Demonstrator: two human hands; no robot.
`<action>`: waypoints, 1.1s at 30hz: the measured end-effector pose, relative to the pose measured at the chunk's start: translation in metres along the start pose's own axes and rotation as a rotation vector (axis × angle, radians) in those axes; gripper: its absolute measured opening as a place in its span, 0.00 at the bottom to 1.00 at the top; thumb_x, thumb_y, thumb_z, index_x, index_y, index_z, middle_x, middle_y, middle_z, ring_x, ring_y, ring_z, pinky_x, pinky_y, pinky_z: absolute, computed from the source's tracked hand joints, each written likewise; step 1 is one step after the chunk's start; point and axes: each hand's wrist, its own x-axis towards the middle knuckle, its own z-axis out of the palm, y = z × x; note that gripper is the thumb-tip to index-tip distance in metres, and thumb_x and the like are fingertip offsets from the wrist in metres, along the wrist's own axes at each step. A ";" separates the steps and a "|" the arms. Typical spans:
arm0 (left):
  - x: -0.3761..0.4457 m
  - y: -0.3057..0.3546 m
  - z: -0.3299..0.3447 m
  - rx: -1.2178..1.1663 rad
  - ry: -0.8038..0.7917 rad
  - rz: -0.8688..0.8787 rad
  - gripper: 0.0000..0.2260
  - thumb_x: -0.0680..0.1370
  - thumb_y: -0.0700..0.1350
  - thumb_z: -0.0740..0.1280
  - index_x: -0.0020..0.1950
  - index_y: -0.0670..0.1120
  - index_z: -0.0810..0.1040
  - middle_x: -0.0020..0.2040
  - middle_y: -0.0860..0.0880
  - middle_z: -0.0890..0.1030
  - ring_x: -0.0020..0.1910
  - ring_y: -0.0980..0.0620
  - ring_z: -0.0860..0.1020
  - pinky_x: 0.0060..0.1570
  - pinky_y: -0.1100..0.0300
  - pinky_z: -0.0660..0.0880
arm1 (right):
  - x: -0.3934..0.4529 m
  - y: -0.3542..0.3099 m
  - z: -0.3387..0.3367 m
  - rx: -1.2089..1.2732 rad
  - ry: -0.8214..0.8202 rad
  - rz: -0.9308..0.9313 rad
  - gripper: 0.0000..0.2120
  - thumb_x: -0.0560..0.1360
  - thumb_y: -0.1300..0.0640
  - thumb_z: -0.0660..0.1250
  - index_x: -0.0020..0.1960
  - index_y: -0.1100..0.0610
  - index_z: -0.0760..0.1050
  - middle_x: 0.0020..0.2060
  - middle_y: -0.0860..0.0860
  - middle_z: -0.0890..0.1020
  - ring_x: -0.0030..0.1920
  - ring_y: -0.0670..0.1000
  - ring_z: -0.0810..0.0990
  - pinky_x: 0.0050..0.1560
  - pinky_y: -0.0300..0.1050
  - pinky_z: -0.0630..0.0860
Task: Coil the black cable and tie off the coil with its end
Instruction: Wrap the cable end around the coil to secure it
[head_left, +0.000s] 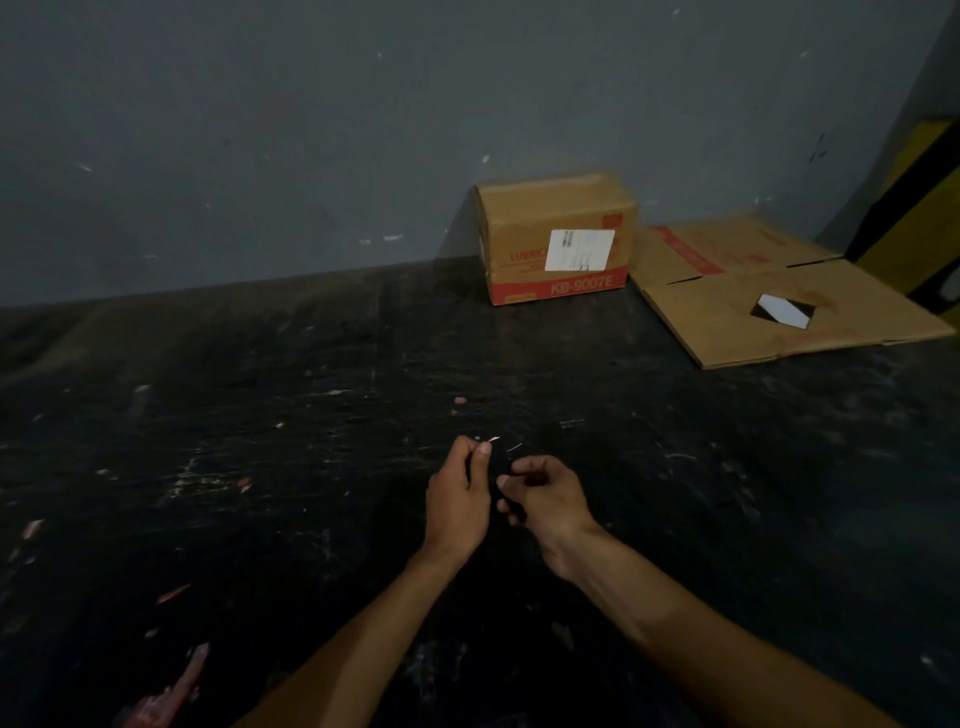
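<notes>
Scuffed dark worktop (260, 467) below a grey wall (311, 130), flattened brown cardboard sheet (779, 312) far right beside closed brown cardboard box (558, 239), nearer centre left hand (457, 499) and right hand (545, 493) pinched shut on small black cable (497, 470) bundle between them, unobstructed.

Black cable (500, 470); brown, red-banded box (558, 239).
</notes>
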 end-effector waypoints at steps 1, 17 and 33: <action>0.001 0.000 0.000 -0.002 0.004 0.005 0.12 0.82 0.50 0.57 0.41 0.50 0.72 0.33 0.53 0.76 0.31 0.60 0.73 0.34 0.56 0.73 | 0.000 0.000 0.000 0.000 0.004 -0.002 0.09 0.75 0.65 0.68 0.52 0.56 0.74 0.45 0.56 0.82 0.37 0.51 0.80 0.36 0.43 0.76; 0.003 0.011 0.003 -0.028 0.096 0.065 0.04 0.82 0.47 0.57 0.52 0.49 0.70 0.40 0.53 0.76 0.34 0.62 0.74 0.39 0.55 0.73 | 0.001 0.008 0.000 0.151 0.038 0.336 0.04 0.75 0.60 0.68 0.43 0.58 0.80 0.31 0.54 0.78 0.27 0.48 0.72 0.25 0.39 0.68; -0.009 -0.001 0.013 -0.164 -0.067 -0.170 0.07 0.82 0.49 0.58 0.59 0.50 0.69 0.47 0.52 0.76 0.45 0.57 0.76 0.40 0.64 0.70 | 0.004 0.001 -0.001 0.355 -0.055 0.296 0.12 0.79 0.65 0.60 0.39 0.58 0.77 0.37 0.55 0.80 0.37 0.51 0.77 0.39 0.44 0.73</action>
